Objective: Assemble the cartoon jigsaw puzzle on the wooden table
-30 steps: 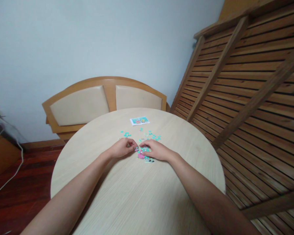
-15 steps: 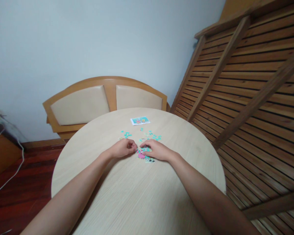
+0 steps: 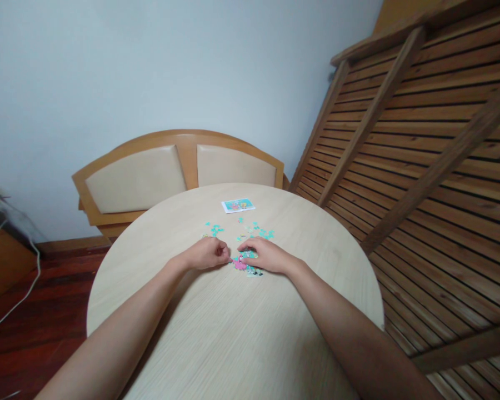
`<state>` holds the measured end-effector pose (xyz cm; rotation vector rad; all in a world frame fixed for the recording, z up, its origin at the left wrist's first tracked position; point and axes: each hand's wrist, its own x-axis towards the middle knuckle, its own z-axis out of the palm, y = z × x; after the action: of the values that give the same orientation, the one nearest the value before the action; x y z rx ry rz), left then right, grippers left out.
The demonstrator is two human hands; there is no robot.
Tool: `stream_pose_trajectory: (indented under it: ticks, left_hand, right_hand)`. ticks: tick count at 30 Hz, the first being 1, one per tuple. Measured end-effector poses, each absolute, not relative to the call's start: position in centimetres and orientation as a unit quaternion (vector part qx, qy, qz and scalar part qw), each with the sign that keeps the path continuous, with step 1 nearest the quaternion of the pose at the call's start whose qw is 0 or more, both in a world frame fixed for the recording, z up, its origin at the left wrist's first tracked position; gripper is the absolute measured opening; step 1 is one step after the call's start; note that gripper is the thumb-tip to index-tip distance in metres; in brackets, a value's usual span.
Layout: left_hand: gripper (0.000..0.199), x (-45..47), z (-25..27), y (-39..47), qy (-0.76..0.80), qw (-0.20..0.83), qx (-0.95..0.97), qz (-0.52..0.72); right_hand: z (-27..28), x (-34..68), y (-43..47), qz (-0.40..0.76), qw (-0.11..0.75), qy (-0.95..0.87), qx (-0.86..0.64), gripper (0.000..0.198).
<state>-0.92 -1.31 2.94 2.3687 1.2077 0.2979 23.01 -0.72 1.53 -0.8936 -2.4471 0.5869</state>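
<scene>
On the round light wooden table (image 3: 233,328) lies a small joined patch of jigsaw puzzle (image 3: 245,266), pink and teal. My left hand (image 3: 206,254) rests curled at its left edge, fingertips pinched together on what looks like a small puzzle piece against the patch. My right hand (image 3: 264,255) lies flat on the patch's far right part and holds it down with its fingers. Loose teal puzzle pieces (image 3: 258,229) are scattered just beyond both hands, with a smaller cluster (image 3: 214,228) to the left.
A small picture card (image 3: 238,205) lies at the table's far side. Behind the table stands a curved wooden bench with beige cushions (image 3: 179,166). A slatted wooden frame (image 3: 420,139) leans along the right. Cables (image 3: 20,278) hang at the left over a dark red floor.
My left hand has shifted slightly down and toward the puzzle patch, its fingertips now closer to the table. My right hand has stayed on the patch.
</scene>
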Motion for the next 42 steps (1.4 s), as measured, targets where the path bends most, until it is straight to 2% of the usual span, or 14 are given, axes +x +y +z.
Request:
stream_pose_trajectory:
  ticks: [15,42]
  left_hand:
    - [0.016,-0.63,2.94,-1.4,0.401,0.235,0.876,0.127]
    - [0.017,-0.56,2.65,-1.12,0.345,0.249,0.893,0.147]
  right_hand:
    - [1.54,23.04,-0.65,0.212,0.234,-0.896,-0.313,0.027]
    - [1.6,22.97,-0.64,0.213,0.23,-0.895,-0.316,0.025]
